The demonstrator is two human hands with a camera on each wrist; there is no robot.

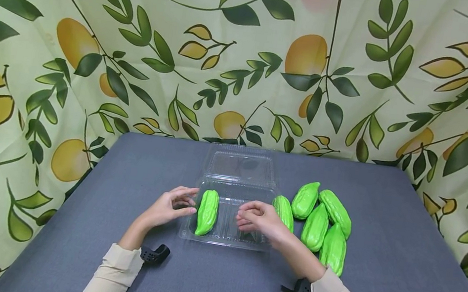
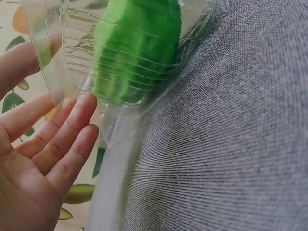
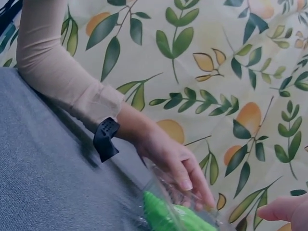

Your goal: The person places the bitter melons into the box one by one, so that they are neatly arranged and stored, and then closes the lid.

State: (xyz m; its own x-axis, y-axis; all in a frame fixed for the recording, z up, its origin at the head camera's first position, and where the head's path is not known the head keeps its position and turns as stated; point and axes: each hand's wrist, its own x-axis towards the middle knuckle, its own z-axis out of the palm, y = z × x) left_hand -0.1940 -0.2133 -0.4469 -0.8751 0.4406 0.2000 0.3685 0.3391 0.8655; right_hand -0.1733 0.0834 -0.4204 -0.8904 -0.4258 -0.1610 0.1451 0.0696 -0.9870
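One green gourd (image 1: 207, 213) in my clear box (image 1: 225, 242), five loose gourds (image 1: 314, 228) outside

From my head, I see the box on the grey surface (image 1: 214, 283), its lid (image 1: 240, 167) folded back, away from me. As far as the work shows, I judge it at an early stage: one gourd lies inside, and five are left outside. The one inside lies lengthwise along the left part of the base; bare plastic shows to its right. Over that side hangs my right grip (image 1: 261, 220), fingers loosely bent, with no gourd visible in it. My left grip (image 1: 169, 207) is by the left wall, fingers relaxed, holding nothing. The loose ones bunch to the right; the nearest lies just beside the box, and I cannot tell whether they touch.

From my left wrist, I see my palm and spread fingers with nothing in them, fingertips close to the clear wall. The gourd shows through the ribbed plastic.

From my right wrist, I see my left grip reaching to the box from its beige sleeve (image 3: 72, 91), a black wrist mount (image 3: 105, 139) below. The gourd lies inside at the bottom edge. Only a little of my right grip enters the lower right corner, too little to read its hold.
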